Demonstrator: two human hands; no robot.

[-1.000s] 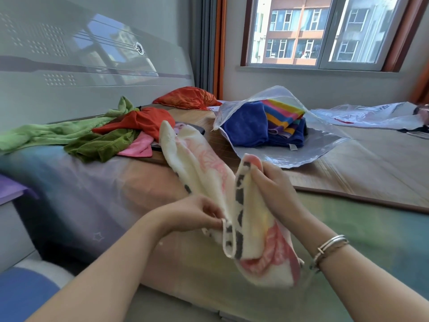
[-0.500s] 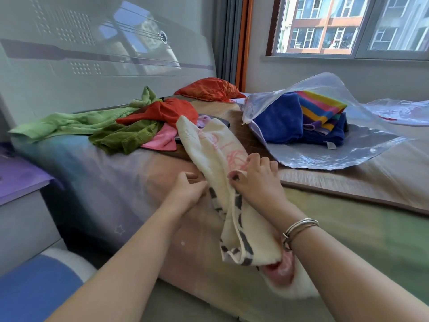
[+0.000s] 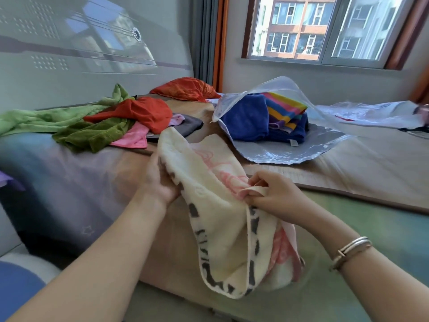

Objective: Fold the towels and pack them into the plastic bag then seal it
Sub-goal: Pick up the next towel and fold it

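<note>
Cream towel point(image 3: 222, 205) held over bed point(image 3: 348, 163) edge, near open plastic bag point(image 3: 290, 149). Left hand point(image 3: 160, 180) grip closed on upper fold; right hand point(image 3: 271, 196) grip pinching hem.

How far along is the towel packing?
Partly done. A blue towel and a striped towel already sit in the open plastic bag. The left hand and right hand hold a cream towel, not yet folded. Still left: the loose pile of green, red and pink cloths, then sealing.
</note>
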